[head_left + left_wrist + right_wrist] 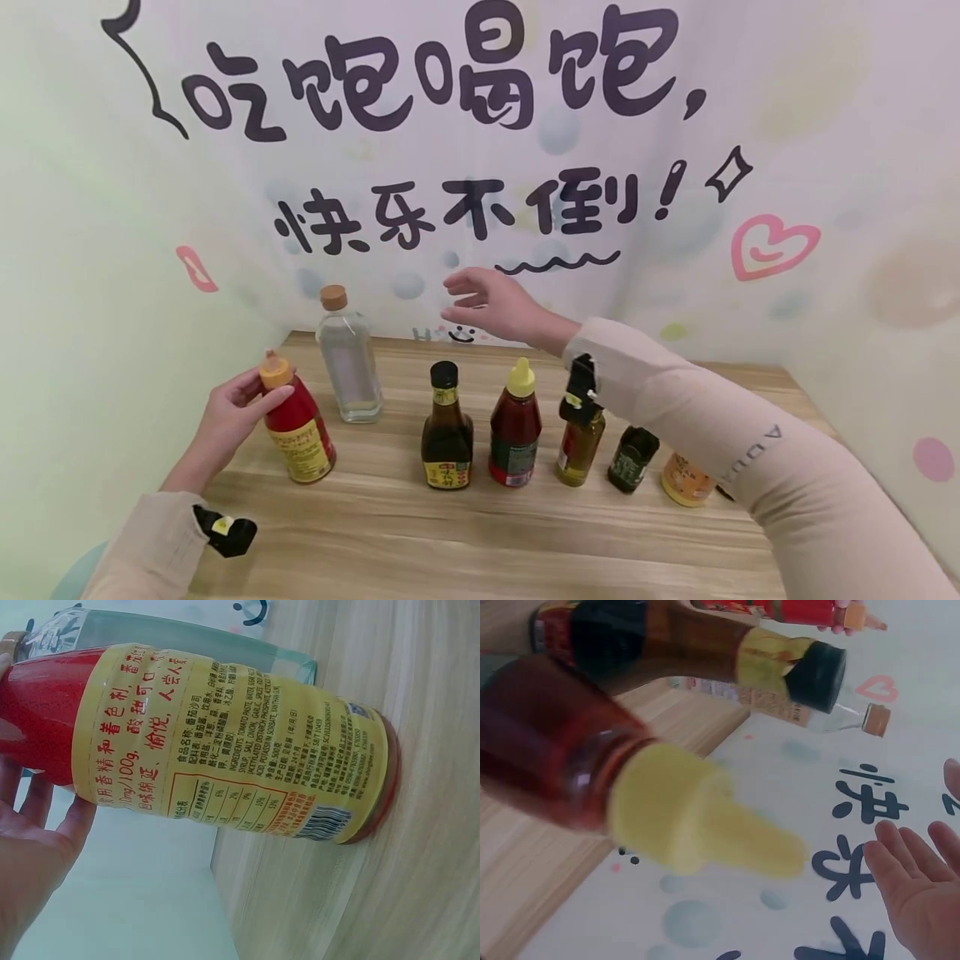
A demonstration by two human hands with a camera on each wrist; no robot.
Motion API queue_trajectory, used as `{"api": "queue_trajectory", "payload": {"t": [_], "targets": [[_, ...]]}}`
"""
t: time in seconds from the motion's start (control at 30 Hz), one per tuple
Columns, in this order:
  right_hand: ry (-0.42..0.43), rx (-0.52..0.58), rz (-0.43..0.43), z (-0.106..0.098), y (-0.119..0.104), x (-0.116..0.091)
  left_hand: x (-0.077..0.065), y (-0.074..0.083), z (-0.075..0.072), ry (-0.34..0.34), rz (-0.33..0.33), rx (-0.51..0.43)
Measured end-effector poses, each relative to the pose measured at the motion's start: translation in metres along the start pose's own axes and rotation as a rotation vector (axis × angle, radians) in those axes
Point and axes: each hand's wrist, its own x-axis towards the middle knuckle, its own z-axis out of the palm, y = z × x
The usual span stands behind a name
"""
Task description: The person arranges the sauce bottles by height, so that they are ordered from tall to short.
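My left hand (228,412) holds a red ketchup bottle (303,446) near its top, thumb and fingers around it just under the orange cap. In the left wrist view the bottle's yellow label (225,742) faces the camera, and its base is right at the wooden surface. My right hand (498,308) hovers above the row of bottles, fingers extended, with nothing in it. Below it stand a dark sauce bottle (447,442) with a black cap and a red-brown squeeze bottle (515,433) with a yellow nozzle cap, blurred and close in the right wrist view.
A tall clear bottle (348,367) with a brown cap stands behind the ketchup. Under my right forearm are a small amber bottle (581,454), a dark green jar (633,458) and an orange-labelled jar (686,482). A printed cloth (405,292) hangs behind the wooden table (450,550).
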Motion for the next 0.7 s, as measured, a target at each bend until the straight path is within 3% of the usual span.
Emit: {"api": "queue_trajectory", "payload": {"t": [0.2,0.23,0.4,0.7], "targets": [[-0.028,0.101,-0.009,-0.012,0.018,-0.028,-0.003,0.005,0.001,0.006,0.013,-0.002],[-0.032,0.114,-0.008,-0.013,0.021,-0.032,-0.011,0.028,0.005,0.029,-0.017,0.068],[-0.040,0.129,0.015,-0.012,0.037,-0.055,-0.012,0.032,0.006,0.043,-0.009,0.050],[-0.037,0.268,0.100,0.002,0.055,-0.080,-0.012,0.031,0.007,0.037,-0.013,0.041]]}}
